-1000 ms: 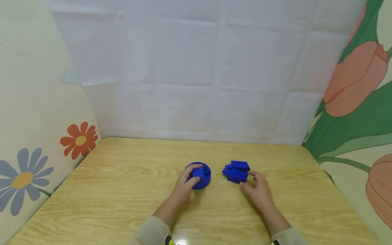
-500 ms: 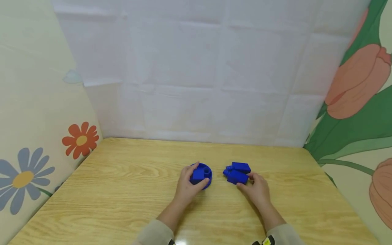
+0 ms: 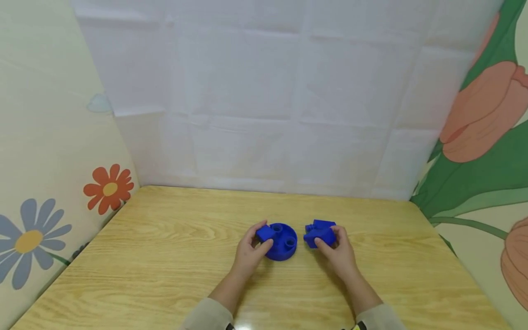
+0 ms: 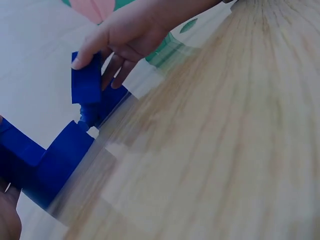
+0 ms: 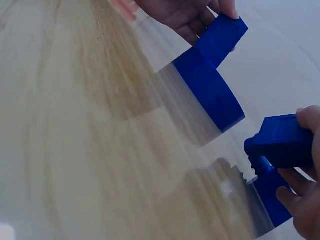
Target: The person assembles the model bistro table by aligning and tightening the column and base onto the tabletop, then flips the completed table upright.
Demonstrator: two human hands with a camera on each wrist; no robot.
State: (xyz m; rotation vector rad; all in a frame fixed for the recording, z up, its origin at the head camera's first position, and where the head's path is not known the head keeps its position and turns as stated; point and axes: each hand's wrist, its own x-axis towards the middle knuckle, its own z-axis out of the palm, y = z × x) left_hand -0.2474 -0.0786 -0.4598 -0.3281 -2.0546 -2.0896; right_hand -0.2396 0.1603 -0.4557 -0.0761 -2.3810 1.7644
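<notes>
My left hand [image 3: 249, 252] pinches a blue block [image 3: 265, 233] that rises from the left side of a round blue base [image 3: 284, 257]. Two round open sockets show on the rest of that base. In my right hand [image 3: 342, 254], between thumb and fingers, is a blue block [image 3: 323, 237] with a narrow stub at its left end. It appears tilted and raised over the table in the right wrist view. A similar blue block [image 5: 275, 192] with a ribbed stub lies on the table just below and behind it, partly hidden by the fingers.
The wooden table [image 3: 185, 238] runs back to a white cloth [image 3: 247, 114]. Flower-patterned hangings stand to the left and right. A narrow strip of table separates the base from the two blocks on the right.
My left hand has turned the base and shifted it slightly right, so a second socket now shows. My right fingers have closed over the nearer block and tilted it up off its neighbour.
</notes>
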